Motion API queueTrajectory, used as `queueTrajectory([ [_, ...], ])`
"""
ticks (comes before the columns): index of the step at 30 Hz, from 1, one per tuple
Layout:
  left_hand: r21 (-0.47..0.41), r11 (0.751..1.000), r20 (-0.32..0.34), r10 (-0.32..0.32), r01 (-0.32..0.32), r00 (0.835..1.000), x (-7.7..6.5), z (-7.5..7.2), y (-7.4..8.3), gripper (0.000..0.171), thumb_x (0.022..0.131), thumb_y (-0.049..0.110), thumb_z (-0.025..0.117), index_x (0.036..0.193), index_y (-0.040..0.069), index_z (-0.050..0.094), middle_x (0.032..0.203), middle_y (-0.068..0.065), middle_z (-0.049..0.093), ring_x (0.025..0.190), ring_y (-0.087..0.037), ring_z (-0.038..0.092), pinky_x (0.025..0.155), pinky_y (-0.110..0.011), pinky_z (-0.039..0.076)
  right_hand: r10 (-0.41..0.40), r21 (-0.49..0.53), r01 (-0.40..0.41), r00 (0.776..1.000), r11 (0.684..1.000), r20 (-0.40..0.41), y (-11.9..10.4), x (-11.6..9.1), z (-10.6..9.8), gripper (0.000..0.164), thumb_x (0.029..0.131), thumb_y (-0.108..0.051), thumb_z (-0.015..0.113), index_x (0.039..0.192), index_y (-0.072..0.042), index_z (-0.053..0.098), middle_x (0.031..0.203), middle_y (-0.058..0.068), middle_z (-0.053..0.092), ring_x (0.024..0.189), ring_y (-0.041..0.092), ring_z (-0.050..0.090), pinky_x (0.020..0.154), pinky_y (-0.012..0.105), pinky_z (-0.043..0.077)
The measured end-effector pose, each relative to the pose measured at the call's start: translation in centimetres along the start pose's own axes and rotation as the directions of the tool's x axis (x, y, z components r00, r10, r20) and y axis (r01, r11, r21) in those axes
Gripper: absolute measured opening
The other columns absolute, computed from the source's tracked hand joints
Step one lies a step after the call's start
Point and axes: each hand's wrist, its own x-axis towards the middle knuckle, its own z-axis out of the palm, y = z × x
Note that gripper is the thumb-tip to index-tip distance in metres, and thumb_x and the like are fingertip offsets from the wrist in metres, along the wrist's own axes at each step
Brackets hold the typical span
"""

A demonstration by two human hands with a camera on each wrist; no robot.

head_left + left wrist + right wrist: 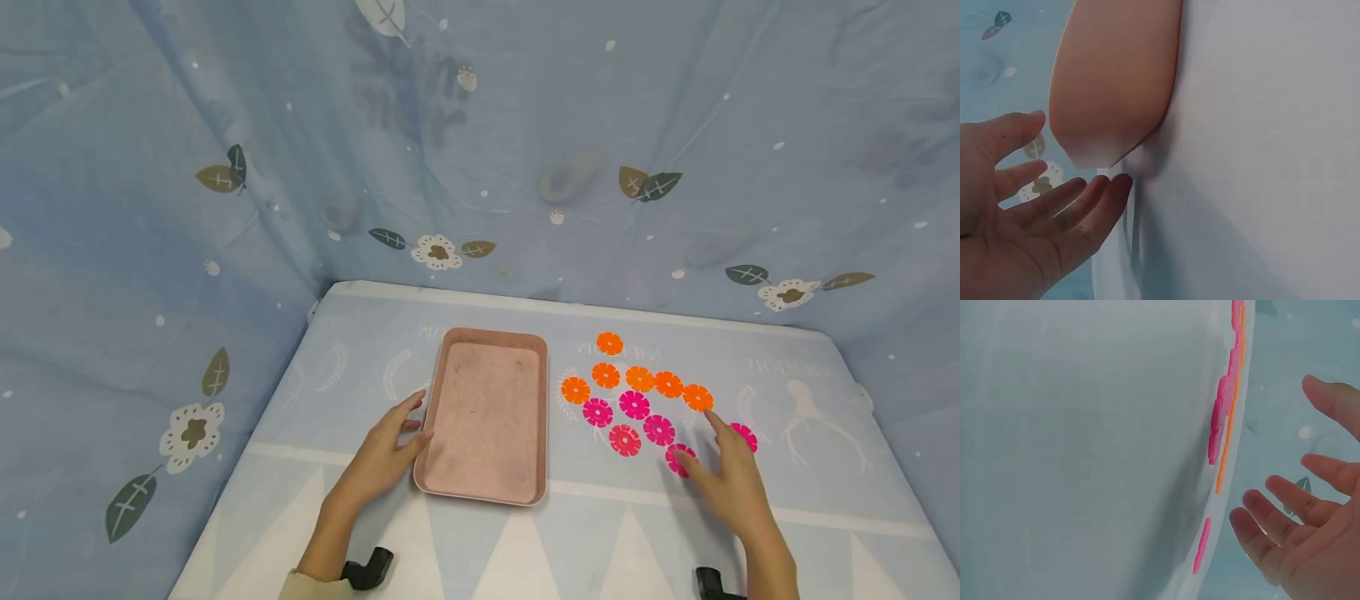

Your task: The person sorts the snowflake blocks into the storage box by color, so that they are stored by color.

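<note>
From where I stood, the left hand (384, 454) came first, a pale sleeve (315, 586) below it, its fingers loosely spread and holding nothing. It hung just beside the left rim of the pink tray (491, 421), thumb at the edge; whether skin met tray I couldn't tell. The tray lay flat on the patterned table (517, 550), its hollow facing up.

Right of it were scattered the flower-shaped discs: six orange discs (640, 379) mostly toward the back, and six pink discs (659, 430), one of them redder, mostly nearer the person. Over the right end of the scatter hovered the right hand (731, 475), fingers parted, grip empty. Its index fingertip came up just short of the rightmost orange disc, its thumb overlapped the nearest pink one, and another pink disc peeked out, partly hidden, past the hand's right side.
</note>
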Motion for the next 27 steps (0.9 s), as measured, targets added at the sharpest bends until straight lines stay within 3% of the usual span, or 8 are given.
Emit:
queueTrajectory([
  [6,-0.048,0.999,0.008,-0.018,0.019,1.0,0.3,0.2,-0.4,0.059,0.1,0.017,0.064,0.154,0.018,0.039,0.145,-0.01,0.051,0.12,-0.031,0.059,0.096,-0.051,0.049,0.043,0.014,-0.044,0.998,0.999,0.051,0.5,0.2,-0.2,0.076,0.09,-0.017,0.075,0.147,0.01,0.034,0.135,0.034,0.044,0.107,0.049,0.054,0.086,0.063,0.05],
  [9,-0.112,0.993,0.029,-0.036,0.04,0.999,0.3,0.1,-0.6,0.055,0.101,0.017,0.063,0.152,0.016,0.042,0.142,-0.011,0.054,0.121,-0.033,0.058,0.096,-0.048,0.05,0.075,0.007,-0.076,0.992,0.997,0.103,0.8,0.4,-0.4,0.075,0.09,-0.02,0.077,0.145,0.011,0.037,0.129,0.034,0.049,0.1,0.04,0.056,0.079,0.041,0.057],
  [13,-0.206,0.974,0.071,-0.076,0.09,0.995,0.4,-0.1,-0.9,0.052,0.101,0.018,0.062,0.15,0.014,0.045,0.14,-0.014,0.055,0.123,-0.034,0.057,0.096,-0.044,0.051,0.132,0.003,-0.134,0.975,0.991,0.18,1.2,0.6,-0.2,0.072,0.09,-0.022,0.077,0.142,0.013,0.041,0.123,0.033,0.053,0.095,0.032,0.055,0.07,0.023,0.051],
  [22,-0.306,0.941,0.109,-0.116,0.145,0.987,0.7,-0.2,-1.6,0.047,0.101,0.013,0.062,0.147,0.013,0.05,0.133,-0.016,0.058,0.118,-0.031,0.06,0.092,-0.036,0.053,0.149,-0.074,-0.138,0.974,0.988,0.171,1.4,0.7,0.4,0.057,0.084,-0.015,0.081,0.127,0.012,0.056,0.098,0.018,0.06,0.079,0.025,0.049,0.06,0.025,0.046],
  [27,-0.343,0.928,0.146,-0.104,0.148,0.984,0.8,-0.4,-1.8,0.049,0.101,0.011,0.061,0.148,0.011,0.048,0.134,-0.02,0.056,0.117,-0.031,0.06,0.089,-0.031,0.054,0.165,-0.1,-0.15,0.971,0.984,0.171,1.4,0.8,0.5,0.055,0.083,-0.014,0.081,0.124,0.013,0.057,0.098,0.017,0.061,0.079,0.025,0.051,0.061,0.029,0.047],
])
